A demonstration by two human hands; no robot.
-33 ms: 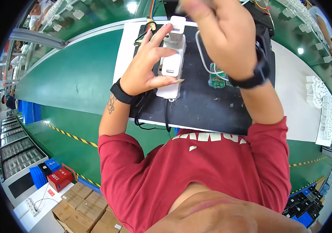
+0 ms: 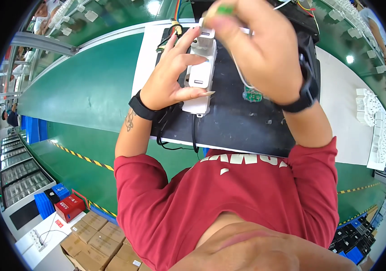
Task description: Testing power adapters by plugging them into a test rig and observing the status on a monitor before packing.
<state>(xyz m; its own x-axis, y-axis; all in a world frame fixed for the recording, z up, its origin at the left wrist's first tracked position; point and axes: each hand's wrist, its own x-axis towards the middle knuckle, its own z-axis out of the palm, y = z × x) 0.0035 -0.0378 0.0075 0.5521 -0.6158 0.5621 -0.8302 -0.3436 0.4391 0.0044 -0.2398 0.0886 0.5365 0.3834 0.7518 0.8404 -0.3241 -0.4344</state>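
Note:
A white power strip [image 2: 195, 107] stands on the black mat with white USB chargers plugged in. My left hand [image 2: 168, 79] spans the strip. Its thumb and middle finger grip the nearer charger [image 2: 200, 77] from its two ends, while the forefinger touches the farther charger [image 2: 207, 32]. Over the far end of the strip, my right hand [image 2: 265, 49] is closed, smeared by motion. A small green piece [image 2: 225, 9] shows between its fingertips; its exact kind is unclear. A white cable [image 2: 239, 72] passes beside this hand toward a green circuit board [image 2: 253, 94] on the mat.
Black cords [image 2: 194, 135] trail off the strip's near end. Coloured wires [image 2: 175, 22] lie beyond my left hand, and a black device [image 2: 308, 20] stands at the far right of the mat. White parts [image 2: 368, 106] are lined up on the white table to the right.
My right hand has shifted slightly and turned, so the green piece now shows at its fingertips. The white cable has moved with it. My left hand stays put.

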